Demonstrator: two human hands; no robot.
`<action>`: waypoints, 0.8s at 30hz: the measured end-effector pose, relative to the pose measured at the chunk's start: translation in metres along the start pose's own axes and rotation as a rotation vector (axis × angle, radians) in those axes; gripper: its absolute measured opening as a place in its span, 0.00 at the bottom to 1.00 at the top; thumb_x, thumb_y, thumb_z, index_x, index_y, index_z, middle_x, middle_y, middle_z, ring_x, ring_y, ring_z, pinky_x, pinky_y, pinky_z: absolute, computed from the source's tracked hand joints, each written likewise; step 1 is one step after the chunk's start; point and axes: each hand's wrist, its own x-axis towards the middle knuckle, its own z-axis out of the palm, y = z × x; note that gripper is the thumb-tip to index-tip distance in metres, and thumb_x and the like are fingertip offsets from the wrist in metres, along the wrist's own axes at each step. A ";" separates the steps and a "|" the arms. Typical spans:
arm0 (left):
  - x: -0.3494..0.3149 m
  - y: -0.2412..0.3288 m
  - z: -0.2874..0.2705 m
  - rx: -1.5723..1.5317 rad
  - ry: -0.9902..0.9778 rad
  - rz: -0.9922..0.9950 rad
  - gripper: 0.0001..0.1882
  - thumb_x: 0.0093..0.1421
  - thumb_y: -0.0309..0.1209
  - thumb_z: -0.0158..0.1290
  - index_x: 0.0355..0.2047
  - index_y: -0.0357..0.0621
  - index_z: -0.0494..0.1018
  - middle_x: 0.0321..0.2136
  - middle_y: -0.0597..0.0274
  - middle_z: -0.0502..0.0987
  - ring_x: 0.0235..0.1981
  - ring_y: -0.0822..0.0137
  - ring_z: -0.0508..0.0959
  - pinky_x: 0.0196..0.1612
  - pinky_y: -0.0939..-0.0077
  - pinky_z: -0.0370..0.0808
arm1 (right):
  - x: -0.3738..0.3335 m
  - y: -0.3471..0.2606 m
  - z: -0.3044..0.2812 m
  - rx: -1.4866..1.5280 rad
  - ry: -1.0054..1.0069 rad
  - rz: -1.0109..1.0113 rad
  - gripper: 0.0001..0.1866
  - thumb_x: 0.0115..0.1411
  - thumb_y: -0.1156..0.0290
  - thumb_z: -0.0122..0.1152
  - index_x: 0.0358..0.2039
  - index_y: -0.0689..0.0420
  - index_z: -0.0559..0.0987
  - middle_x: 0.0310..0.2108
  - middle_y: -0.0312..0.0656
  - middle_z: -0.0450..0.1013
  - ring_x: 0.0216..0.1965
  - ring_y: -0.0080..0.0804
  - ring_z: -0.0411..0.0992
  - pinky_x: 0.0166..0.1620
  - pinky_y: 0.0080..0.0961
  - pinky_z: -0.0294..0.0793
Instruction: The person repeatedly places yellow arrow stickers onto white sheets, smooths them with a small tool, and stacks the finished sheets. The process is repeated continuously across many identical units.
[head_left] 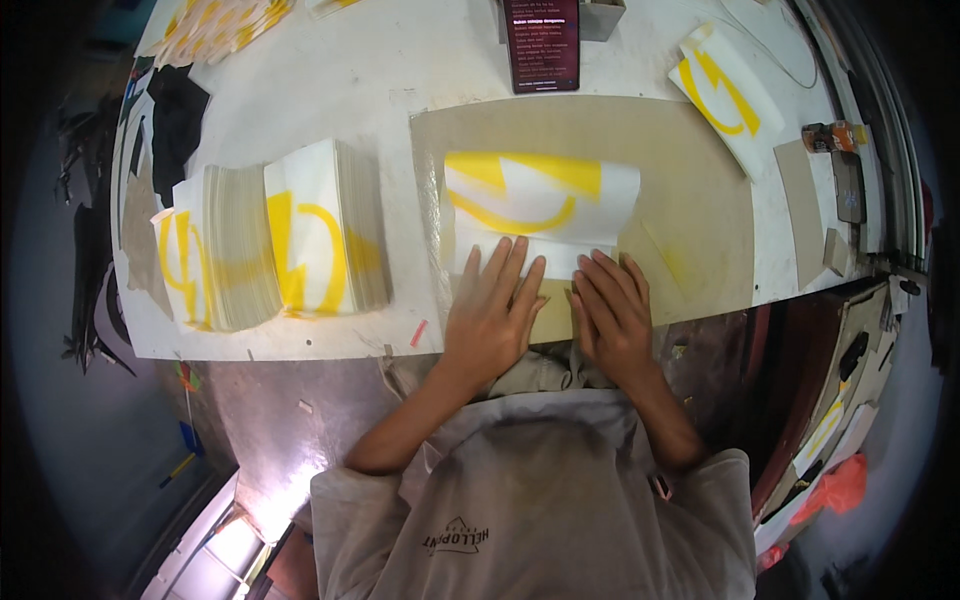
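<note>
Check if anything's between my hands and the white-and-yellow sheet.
Nothing visible is: your left hand and right hand both have fingertips at the near part of the white-and-yellow sheet.

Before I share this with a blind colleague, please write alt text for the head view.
A person's left fingers and right fingers lie spread over the near part of a white-and-yellow sheet on a tan mat. To the left are two stacks of similar sheets; a lit phone is beyond the mat.
</note>
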 end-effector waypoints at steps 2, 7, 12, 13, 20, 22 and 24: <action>0.000 -0.001 -0.001 0.009 -0.043 0.007 0.27 0.67 0.34 0.57 0.64 0.37 0.72 0.67 0.40 0.67 0.69 0.42 0.67 0.68 0.36 0.63 | 0.001 -0.001 -0.002 -0.049 -0.022 -0.011 0.17 0.59 0.75 0.70 0.49 0.65 0.82 0.54 0.49 0.78 0.61 0.49 0.74 0.67 0.58 0.63; 0.000 -0.004 -0.004 -0.017 -0.111 -0.011 0.31 0.67 0.39 0.57 0.68 0.41 0.68 0.71 0.42 0.63 0.72 0.43 0.62 0.71 0.38 0.58 | 0.002 -0.014 0.005 -0.126 -0.063 0.056 0.20 0.63 0.64 0.66 0.54 0.59 0.81 0.60 0.50 0.73 0.65 0.48 0.69 0.69 0.62 0.58; -0.004 -0.019 -0.021 0.049 -0.171 -0.111 0.37 0.67 0.49 0.57 0.72 0.50 0.64 0.74 0.46 0.58 0.75 0.45 0.57 0.74 0.41 0.52 | 0.000 -0.011 0.002 -0.141 -0.114 0.059 0.21 0.64 0.63 0.65 0.56 0.57 0.81 0.63 0.50 0.70 0.67 0.49 0.66 0.71 0.64 0.51; -0.006 -0.021 -0.022 0.062 -0.174 -0.122 0.37 0.67 0.50 0.57 0.73 0.51 0.64 0.74 0.47 0.57 0.75 0.45 0.56 0.74 0.41 0.52 | 0.000 -0.012 0.003 -0.159 -0.123 0.078 0.21 0.64 0.61 0.65 0.56 0.55 0.81 0.64 0.49 0.69 0.68 0.49 0.66 0.71 0.65 0.49; -0.008 -0.021 -0.021 0.081 -0.210 -0.159 0.38 0.67 0.52 0.55 0.73 0.52 0.63 0.75 0.47 0.55 0.77 0.46 0.52 0.75 0.41 0.48 | 0.005 -0.029 0.012 -0.269 -0.177 0.167 0.21 0.67 0.54 0.61 0.61 0.36 0.80 0.66 0.49 0.66 0.71 0.52 0.59 0.71 0.72 0.41; -0.011 -0.022 -0.022 0.084 -0.207 -0.172 0.38 0.68 0.52 0.55 0.73 0.52 0.62 0.76 0.46 0.54 0.77 0.46 0.51 0.75 0.41 0.47 | -0.006 -0.016 -0.002 -0.272 -0.166 0.163 0.21 0.67 0.56 0.63 0.60 0.36 0.81 0.67 0.50 0.65 0.71 0.54 0.59 0.71 0.72 0.39; -0.010 -0.020 -0.021 0.064 -0.202 -0.175 0.38 0.68 0.51 0.55 0.73 0.51 0.63 0.76 0.46 0.54 0.77 0.45 0.52 0.75 0.39 0.46 | -0.023 0.003 -0.018 -0.327 -0.074 0.279 0.20 0.66 0.58 0.64 0.58 0.40 0.82 0.67 0.51 0.65 0.70 0.55 0.59 0.70 0.73 0.37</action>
